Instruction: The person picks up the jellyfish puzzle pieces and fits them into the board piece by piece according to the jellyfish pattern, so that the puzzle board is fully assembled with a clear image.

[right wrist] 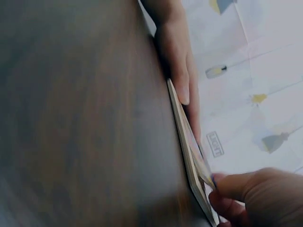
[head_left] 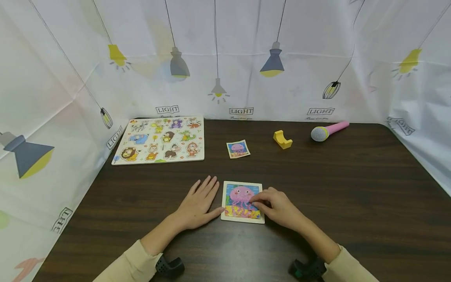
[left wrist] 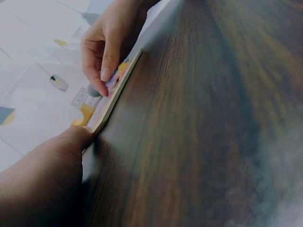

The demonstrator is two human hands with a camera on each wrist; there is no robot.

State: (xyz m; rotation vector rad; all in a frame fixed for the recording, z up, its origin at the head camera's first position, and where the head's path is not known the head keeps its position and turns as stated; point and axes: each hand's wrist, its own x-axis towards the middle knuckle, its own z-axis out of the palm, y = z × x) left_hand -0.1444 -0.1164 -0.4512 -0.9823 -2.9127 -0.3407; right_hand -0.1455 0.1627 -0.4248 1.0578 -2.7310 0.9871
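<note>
A small square jigsaw puzzle (head_left: 241, 196) with a pink octopus-like sea creature sits in its pale wooden frame on the table. My left hand (head_left: 197, 205) lies flat with its fingers spread to the left of the frame, and the thumb touches the frame's lower left edge. Over the picture's right side, my right hand (head_left: 278, 207) pinches a puzzle piece (right wrist: 207, 177) between thumb and finger. In the right wrist view this piece tilts up off the frame (right wrist: 182, 137). The fingers hide most of the piece in the head view.
A small picture card (head_left: 238, 149) of the same creature lies behind the puzzle. To its left is an animal puzzle board (head_left: 160, 140). A yellow curved block (head_left: 282, 140) and a pink toy microphone (head_left: 329, 131) lie at the back right, before a lamp-patterned cloth (head_left: 299, 90).
</note>
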